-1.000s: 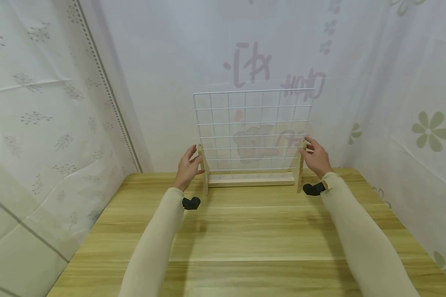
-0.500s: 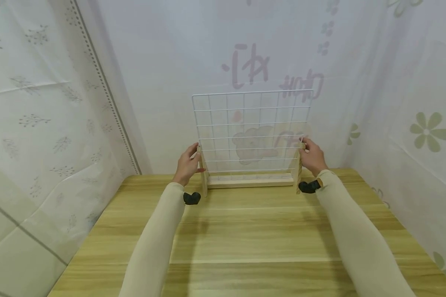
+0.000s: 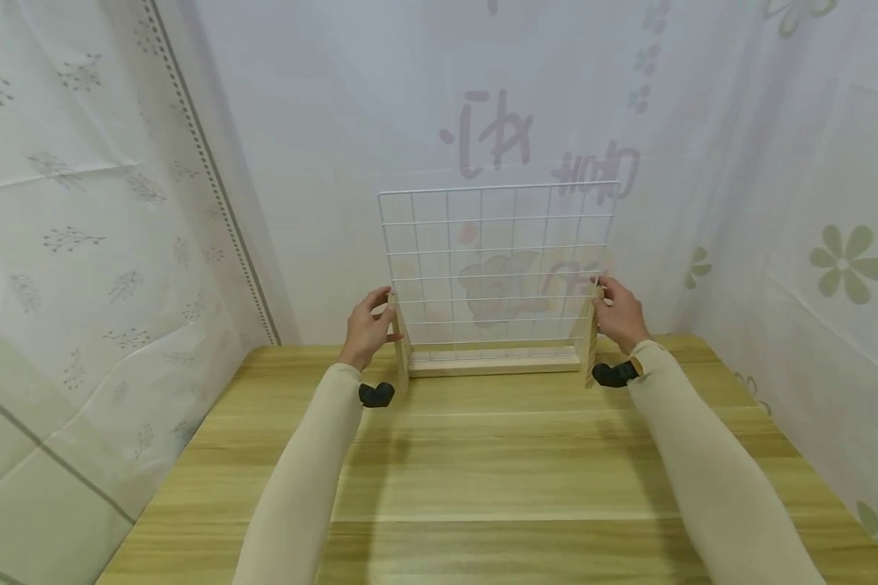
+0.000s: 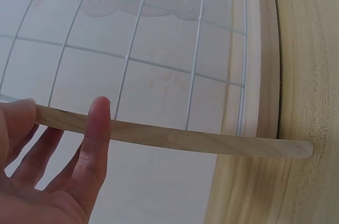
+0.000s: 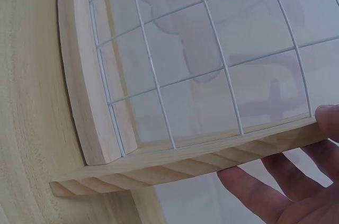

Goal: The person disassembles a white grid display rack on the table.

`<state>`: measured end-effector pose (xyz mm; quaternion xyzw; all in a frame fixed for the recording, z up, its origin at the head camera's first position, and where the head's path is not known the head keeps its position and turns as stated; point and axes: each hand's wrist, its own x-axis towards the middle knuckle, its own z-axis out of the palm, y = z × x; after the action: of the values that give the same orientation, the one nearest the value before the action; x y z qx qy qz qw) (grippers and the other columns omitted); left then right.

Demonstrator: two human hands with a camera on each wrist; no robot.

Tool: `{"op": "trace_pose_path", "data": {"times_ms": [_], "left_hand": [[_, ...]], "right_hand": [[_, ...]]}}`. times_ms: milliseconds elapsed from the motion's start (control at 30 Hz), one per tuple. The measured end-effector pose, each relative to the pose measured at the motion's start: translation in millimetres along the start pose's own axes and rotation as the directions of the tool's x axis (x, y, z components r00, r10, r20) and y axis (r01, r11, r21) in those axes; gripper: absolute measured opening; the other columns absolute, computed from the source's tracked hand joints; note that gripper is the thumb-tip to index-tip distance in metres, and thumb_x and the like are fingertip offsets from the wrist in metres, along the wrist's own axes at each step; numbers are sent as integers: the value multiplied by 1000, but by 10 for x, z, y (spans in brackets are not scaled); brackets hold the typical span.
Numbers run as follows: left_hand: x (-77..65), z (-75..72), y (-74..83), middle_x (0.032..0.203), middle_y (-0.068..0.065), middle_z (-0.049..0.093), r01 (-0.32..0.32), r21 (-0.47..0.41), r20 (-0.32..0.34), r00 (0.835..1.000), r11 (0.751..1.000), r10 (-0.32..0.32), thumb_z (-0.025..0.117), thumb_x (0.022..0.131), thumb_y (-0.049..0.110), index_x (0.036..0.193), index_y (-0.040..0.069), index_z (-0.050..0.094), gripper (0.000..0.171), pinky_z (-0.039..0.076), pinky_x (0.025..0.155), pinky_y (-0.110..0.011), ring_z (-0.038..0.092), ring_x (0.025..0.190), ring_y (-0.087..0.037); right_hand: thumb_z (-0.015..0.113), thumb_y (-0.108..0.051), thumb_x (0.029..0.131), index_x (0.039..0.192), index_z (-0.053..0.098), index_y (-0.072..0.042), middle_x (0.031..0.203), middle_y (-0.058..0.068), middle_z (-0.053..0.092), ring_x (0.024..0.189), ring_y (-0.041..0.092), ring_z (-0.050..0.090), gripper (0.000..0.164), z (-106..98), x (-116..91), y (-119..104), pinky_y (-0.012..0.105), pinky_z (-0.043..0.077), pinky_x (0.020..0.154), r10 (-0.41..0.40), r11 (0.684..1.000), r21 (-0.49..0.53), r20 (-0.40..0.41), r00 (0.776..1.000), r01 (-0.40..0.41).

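A white wire grid panel [image 3: 497, 268] stands upright in a pale wooden stand on the table. A wooden bar [image 3: 493, 366] runs along its foot, between two wooden side pieces. My left hand [image 3: 366, 329] holds the upper part of the left side piece [image 4: 175, 139]; in the left wrist view the fingers lie on both sides of it. My right hand [image 3: 620, 313] grips the top of the right side piece [image 5: 185, 166], with fingertips on its inner and outer faces. The panel's lower edge sits at the bar in both wrist views.
The wood-grain table [image 3: 468, 471] stretches from the stand toward me. A pale printed curtain [image 3: 322, 122] hangs close behind the stand, and more patterned cloth [image 3: 95, 244] lines the left side. A dark wrist device [image 3: 615, 374] sits at each cuff.
My left fingers have closed in on the left side piece, and my right fingertips have settled on the top of the right one. The view has tilted slightly; the stand stays in place.
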<state>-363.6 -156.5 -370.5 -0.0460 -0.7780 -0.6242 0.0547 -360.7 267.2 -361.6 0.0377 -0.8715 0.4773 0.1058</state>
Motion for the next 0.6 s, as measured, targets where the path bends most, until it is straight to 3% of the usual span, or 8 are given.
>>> {"op": "trace_pose_path", "data": {"times_ms": [333,600], "left_hand": [[-161,-105,-15,156,-15,41,-43,39,21,999,998,42,50,106,15,154,15,42,48,60,90,-47,50,136,-38],[-282,-212,-64,152,-17,46,-100,87,7,995,991,100,54,105,17,149,13,47,45,54,100,-52,51,138,-35]], "right_hand": [[37,-14,109,157,33,-11,156,27,39,132,47,52,49,32,-33,58,44,60,78,-9,1000,19,22,1000,9],[37,-14,109,158,32,-12,157,27,38,134,47,51,49,81,-77,-15,58,55,93,-16,998,57,28,999,15]]}}
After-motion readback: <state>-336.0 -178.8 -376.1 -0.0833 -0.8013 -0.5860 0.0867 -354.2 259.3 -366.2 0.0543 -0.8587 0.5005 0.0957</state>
